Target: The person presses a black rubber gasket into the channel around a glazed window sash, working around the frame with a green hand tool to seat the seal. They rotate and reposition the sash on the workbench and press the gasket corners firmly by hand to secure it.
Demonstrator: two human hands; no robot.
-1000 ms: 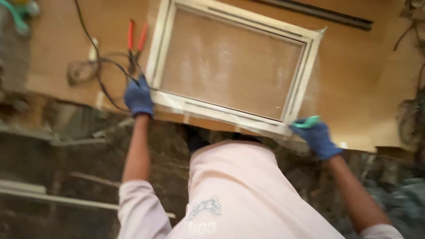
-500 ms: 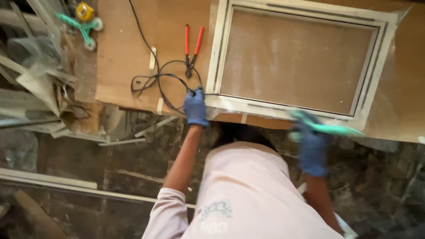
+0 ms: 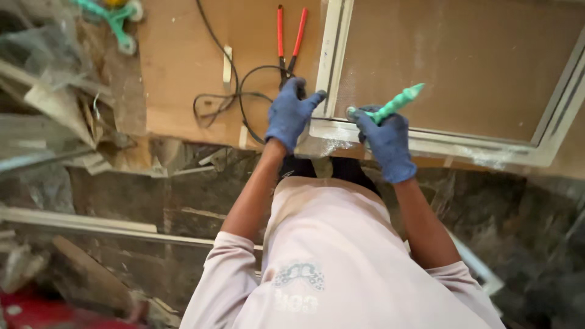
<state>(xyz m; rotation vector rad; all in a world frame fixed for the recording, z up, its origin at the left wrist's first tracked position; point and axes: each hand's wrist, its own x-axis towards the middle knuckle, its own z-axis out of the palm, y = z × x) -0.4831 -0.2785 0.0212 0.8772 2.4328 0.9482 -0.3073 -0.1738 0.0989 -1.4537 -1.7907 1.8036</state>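
At the near edge of the wooden counter (image 3: 183, 67), seen from the head camera, both hands wear blue gloves; the left hand (image 3: 291, 113) lies spread and mostly open, fingers pressed flat on the near left corner of the white frame (image 3: 329, 73), thumb pointing toward the frame's rail; the right hand (image 3: 385, 139) is closed in a fist around a green-handled tool (image 3: 396, 105), whose tip slants up and to the right over the frame's lower rail; both forearms reach forward from pale pink sleeves, elbows bent, the hands near each other at the corner; the frame lies flat on the counter around a brown panel (image 3: 451, 61); just beyond the left hand lie red-handled pliers (image 3: 289, 36) and a looped black cable (image 3: 231, 91); a green object (image 3: 116, 21) sits at the far left; scrap strips litter the floor (image 3: 122, 207) below.
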